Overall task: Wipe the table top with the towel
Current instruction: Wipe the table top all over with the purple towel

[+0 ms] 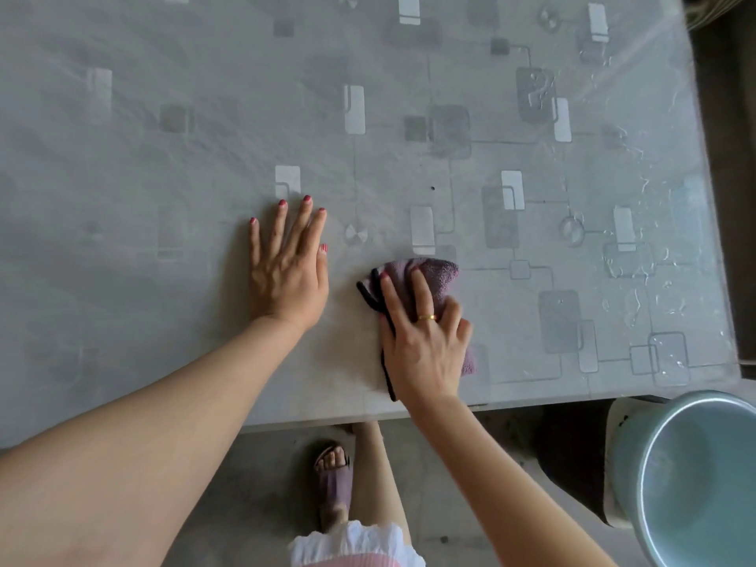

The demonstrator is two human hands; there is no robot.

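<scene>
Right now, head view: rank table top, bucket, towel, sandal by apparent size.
1. table top
2. bucket, cut off by the frame
3. towel, partly under the right hand
4. sandal, farther away, so unsure

We see a fluffy purple cloth towel (433, 280) on the surface (204, 137), which wears a glossy, smooth plastic-looking cover; the bucket (695, 484) looks smooth plastic, the floor (262, 476) matt concrete.

Pale blue bucket (695, 480) beside the table's corner — purple sandal (334, 482) on concrete floor (262, 484).
</scene>
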